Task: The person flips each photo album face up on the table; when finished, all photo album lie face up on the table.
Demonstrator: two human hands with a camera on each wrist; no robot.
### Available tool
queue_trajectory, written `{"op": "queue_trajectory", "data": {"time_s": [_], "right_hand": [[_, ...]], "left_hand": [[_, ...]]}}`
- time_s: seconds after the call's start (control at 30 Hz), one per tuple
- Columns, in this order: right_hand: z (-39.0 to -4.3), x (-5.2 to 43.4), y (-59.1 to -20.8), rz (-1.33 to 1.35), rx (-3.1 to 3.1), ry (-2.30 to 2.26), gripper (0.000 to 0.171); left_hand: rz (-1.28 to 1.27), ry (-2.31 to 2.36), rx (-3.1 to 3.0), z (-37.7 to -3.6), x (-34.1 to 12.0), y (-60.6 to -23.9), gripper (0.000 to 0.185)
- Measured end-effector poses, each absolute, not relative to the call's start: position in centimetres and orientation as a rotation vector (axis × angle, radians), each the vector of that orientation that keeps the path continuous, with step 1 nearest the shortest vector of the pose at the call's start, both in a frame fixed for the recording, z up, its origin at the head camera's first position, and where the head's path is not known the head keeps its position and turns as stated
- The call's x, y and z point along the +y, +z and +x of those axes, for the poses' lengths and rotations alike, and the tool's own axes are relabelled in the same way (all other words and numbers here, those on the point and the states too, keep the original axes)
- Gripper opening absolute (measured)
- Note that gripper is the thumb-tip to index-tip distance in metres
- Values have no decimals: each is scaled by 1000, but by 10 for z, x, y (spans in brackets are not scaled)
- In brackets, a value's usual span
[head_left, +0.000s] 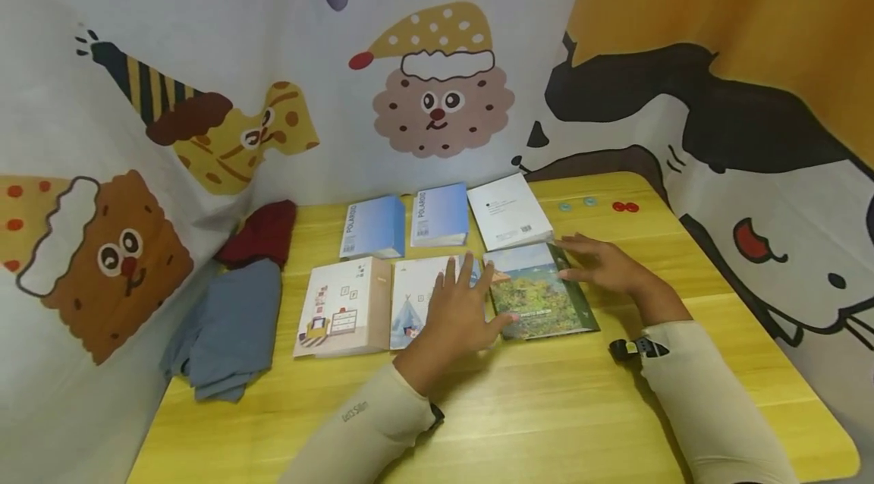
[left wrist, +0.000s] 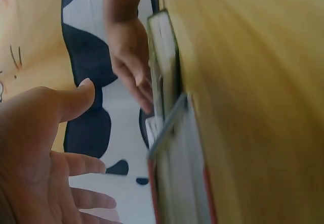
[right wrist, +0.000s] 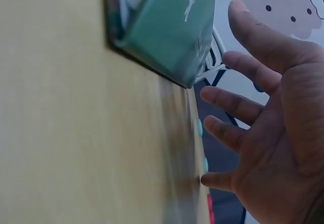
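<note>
Both forearms reach forward from the lower edge of the head view, each in a cream sleeve that ends at the wrist. The left hand [head_left: 459, 311] lies palm down with fingers straight and slightly spread, thumb pointing to the right. The right hand [head_left: 604, 265] is also palm down, fingers extended and pointing left. From the wrist cameras, both palms [left wrist: 30, 153] [right wrist: 276, 133] show open with fingers splayed, gripping nothing.

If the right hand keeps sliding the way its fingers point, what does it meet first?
The right hand points left across the forest-cover book. Going on, it would probably meet the left hand, whose fingers lie at that book's left edge; depth is unclear.
</note>
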State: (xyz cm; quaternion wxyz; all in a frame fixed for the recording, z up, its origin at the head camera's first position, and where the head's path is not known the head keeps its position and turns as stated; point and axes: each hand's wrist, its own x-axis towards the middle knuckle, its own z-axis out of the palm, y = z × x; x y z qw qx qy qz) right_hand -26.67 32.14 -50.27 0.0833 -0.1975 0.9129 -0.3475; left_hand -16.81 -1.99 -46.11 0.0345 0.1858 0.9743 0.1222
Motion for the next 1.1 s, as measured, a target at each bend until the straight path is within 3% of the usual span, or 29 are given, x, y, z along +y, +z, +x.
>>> {"op": "queue_trajectory", "data": {"time_s": [0.6,1.1], "right_hand": [[-271,333,-522,-554,2669,-1117,73],[-266,329,-525,-547,2654,-1169,69]], "left_hand": [[628,372,2937,-157,54,-497,91],[555,379,2937,-144,64,-505,83]]}}
